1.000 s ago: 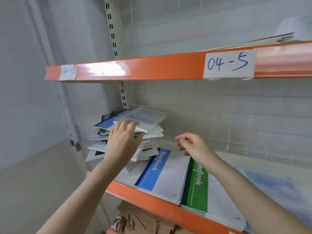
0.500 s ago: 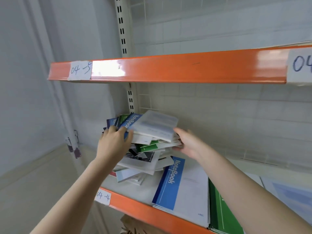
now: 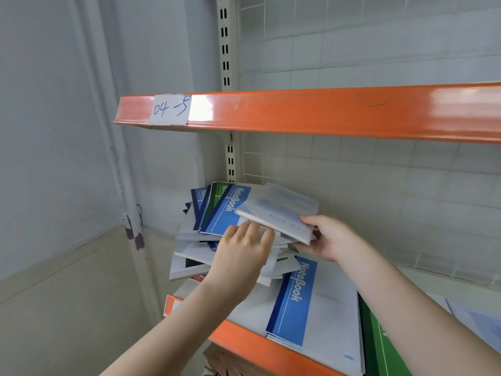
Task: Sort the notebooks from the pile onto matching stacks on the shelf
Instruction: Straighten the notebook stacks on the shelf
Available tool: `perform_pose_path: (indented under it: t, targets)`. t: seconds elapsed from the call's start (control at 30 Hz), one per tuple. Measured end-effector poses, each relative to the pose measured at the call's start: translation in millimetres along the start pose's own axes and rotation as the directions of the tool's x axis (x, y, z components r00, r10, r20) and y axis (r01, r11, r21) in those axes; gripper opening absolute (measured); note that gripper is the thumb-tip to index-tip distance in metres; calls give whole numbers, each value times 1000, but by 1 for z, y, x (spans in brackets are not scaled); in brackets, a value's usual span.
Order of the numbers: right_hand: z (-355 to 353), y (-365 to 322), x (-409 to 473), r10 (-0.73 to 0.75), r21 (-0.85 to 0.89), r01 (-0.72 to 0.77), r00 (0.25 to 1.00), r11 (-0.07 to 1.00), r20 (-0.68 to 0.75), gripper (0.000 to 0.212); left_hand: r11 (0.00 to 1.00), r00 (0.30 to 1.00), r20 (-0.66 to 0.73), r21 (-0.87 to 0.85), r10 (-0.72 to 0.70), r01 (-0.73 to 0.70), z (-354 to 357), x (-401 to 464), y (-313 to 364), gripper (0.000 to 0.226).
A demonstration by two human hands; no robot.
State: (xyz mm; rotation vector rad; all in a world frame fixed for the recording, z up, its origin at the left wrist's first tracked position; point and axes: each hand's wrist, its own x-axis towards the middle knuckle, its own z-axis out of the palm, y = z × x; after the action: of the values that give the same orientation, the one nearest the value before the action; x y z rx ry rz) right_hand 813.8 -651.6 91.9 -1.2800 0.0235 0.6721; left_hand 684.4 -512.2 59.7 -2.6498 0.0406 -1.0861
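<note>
- My right hand pinches the pale notebook atop the pile, centre frame, thumb on its cover.
- My left hand rests on the pile's front, fingers spread and relaxed.
- The blue stack lies on the shelf, lower right; the green stack lies beside it.

Pale notebook tilted atop pile
</note>
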Motion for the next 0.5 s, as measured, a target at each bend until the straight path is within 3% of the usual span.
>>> perform_pose_path:
  t: [0.13, 0.27, 0.4, 0.5]
  targets:
    - [-8, -4, -12, 27, 42, -27, 1000, 999, 4, 7, 997, 997, -75, -71, -6, 1, -1, 5, 1, 32]
    - [-16, -3, -22, 48, 43, -48, 999, 998, 0, 11, 964, 985, -126, -225, 117, -143, 0, 1, 25, 14]
    - [-25, 8, -23, 47, 85, -44, 999, 995, -27, 21, 932, 969, -199, -302, 146, -202, -2, -1, 38, 18]
    - [-29, 11, -26, 28, 114, -24, 999, 993, -30, 17, 921, 937, -348, -362, 13, -147, -17, 4, 18, 9]
